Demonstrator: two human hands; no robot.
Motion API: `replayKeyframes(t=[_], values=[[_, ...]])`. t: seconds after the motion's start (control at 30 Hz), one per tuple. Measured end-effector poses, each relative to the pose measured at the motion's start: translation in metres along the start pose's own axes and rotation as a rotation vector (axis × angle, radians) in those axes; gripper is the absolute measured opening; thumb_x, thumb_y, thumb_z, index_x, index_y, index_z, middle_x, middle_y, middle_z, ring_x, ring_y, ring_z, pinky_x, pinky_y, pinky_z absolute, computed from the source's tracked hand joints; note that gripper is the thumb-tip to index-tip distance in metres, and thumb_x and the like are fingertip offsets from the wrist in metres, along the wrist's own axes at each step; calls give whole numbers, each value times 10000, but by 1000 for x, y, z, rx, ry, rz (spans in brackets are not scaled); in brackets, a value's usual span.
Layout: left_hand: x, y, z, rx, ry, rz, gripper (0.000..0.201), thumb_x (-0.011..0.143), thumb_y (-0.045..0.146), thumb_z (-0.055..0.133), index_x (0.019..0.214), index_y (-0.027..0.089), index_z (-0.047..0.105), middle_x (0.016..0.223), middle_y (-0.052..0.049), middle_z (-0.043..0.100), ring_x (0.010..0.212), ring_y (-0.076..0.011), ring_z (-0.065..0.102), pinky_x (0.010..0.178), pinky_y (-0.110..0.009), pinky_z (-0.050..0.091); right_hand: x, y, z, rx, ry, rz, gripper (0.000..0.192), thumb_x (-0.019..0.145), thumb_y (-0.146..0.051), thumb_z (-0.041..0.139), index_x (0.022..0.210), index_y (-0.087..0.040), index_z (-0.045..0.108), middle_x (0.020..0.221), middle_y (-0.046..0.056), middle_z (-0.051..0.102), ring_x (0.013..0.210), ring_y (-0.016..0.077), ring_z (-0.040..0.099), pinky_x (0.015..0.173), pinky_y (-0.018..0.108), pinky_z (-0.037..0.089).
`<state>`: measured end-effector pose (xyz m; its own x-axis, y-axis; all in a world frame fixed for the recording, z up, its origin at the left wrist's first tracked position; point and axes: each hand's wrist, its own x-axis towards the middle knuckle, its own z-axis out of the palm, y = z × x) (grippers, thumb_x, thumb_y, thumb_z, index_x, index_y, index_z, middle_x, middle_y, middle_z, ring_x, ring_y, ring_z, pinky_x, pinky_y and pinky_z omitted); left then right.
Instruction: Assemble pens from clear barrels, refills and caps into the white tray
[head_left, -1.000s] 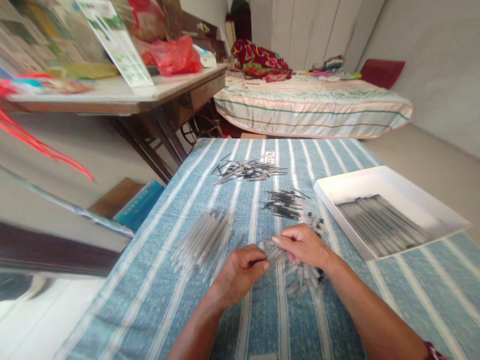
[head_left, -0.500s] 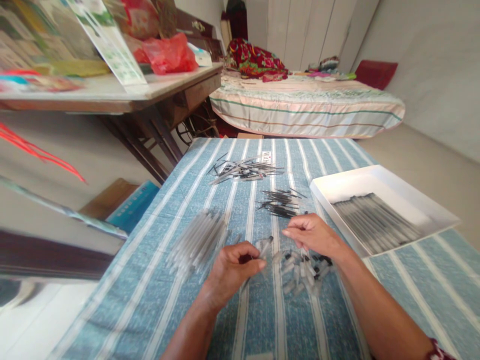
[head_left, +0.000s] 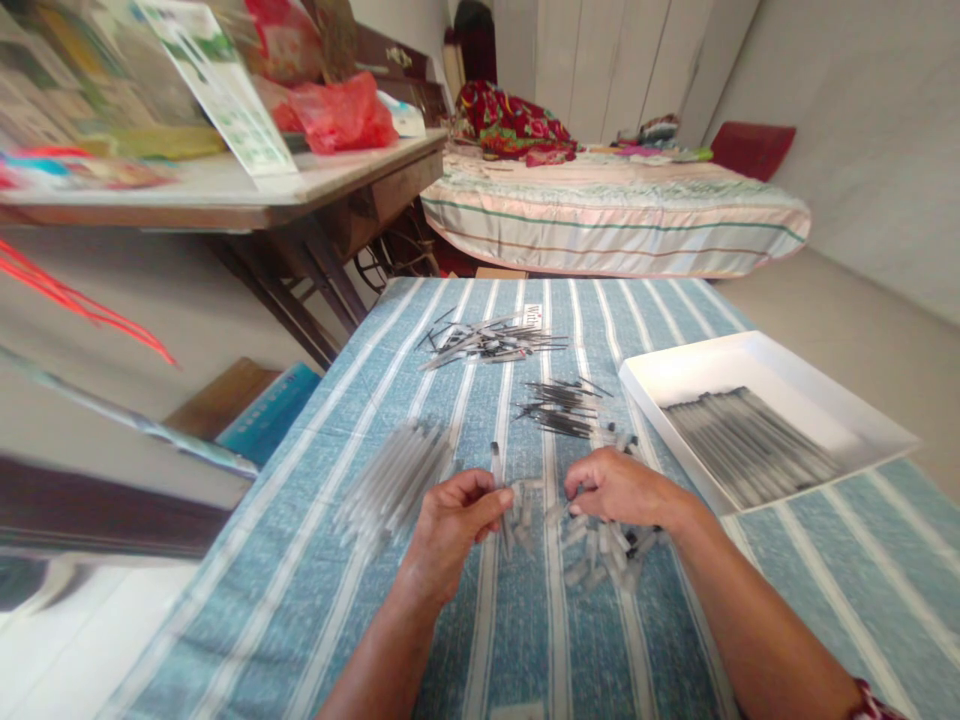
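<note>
My left hand (head_left: pixel 466 515) pinches a slim clear pen (head_left: pixel 496 470) between thumb and fingers, its dark end pointing up and away. To the right, my right hand (head_left: pixel 619 487) is curled low over a pile of clear pen caps (head_left: pixel 611 550) with dark ends. A small dark-ended piece, seemingly a pen cap (head_left: pixel 575 509), shows at its fingertips; the fingers partly hide it. More loose caps (head_left: pixel 525 510) lie between the hands. Left of my left hand is a bundle of clear pen barrels (head_left: pixel 401 480), slightly blurred.
Dark refills (head_left: pixel 562 405) lie ahead of my right hand, and a mixed heap of refills (head_left: pixel 487 340) farther back. A white box lid (head_left: pixel 750 350) at right holds a row of pens (head_left: pixel 750 445). Striped cloth (head_left: pixel 300 600) covers the table. A side desk (head_left: pixel 315 180) stands at left.
My left hand has turned the pen more upright and moved slightly up and left. My right hand has dropped from near the refills toward the cap pile, its fingers curling in.
</note>
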<state>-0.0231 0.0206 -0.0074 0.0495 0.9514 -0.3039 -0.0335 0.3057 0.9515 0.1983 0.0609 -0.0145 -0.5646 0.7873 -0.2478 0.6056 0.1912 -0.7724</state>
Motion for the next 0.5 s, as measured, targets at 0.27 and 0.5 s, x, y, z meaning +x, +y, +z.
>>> replayKeyframes(t=[0.27, 0.5], values=[[6, -6, -5, -136, 55, 37, 175, 665, 280, 714, 678, 129, 627, 555, 19, 580, 436, -42, 436, 432, -167, 300, 0, -20, 8, -215, 21, -44, 106, 696, -232, 601, 727, -177, 686, 568, -40, 559, 558, 97, 481, 516, 196, 269], [5, -3, -5, -230, 102, 44, 150, 659, 244, 719, 663, 124, 630, 561, 19, 597, 441, -40, 467, 438, -153, 329, 3, -42, 29, -643, -57, -48, 180, 741, -250, 547, 810, -185, 699, 751, 77, 696, 705, 201, 621, 562, 253, 298]])
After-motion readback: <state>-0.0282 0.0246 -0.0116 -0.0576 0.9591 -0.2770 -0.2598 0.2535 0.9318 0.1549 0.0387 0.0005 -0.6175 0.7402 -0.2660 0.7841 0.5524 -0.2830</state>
